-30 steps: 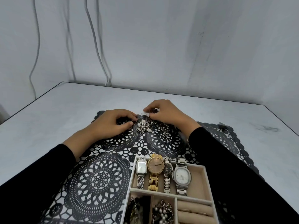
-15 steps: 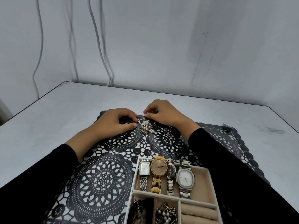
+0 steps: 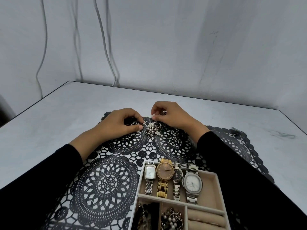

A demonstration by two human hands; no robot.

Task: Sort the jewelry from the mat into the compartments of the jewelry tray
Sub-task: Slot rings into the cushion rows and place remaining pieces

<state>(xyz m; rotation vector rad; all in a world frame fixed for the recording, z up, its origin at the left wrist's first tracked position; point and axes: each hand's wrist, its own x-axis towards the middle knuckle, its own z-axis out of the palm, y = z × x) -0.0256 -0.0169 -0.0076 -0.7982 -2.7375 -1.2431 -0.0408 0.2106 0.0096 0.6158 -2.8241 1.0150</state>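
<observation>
One wide-angle camera on the person's head looks forward and down across the pale grey table (image 3: 49, 130). The beige velvet jewelry tray (image 3: 208, 193) is nearest, cut by the bottom edge; the grey wall (image 3: 166, 47) fills the upper half.

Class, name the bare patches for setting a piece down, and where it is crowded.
Free: table left of the mat and beyond the left hand and right hand; mat between left sleeve and tray. Crowded: pearl cluster between them; the watch compartment.

Dim, even light; soft shadows; wide-angle bending at edges.
</observation>
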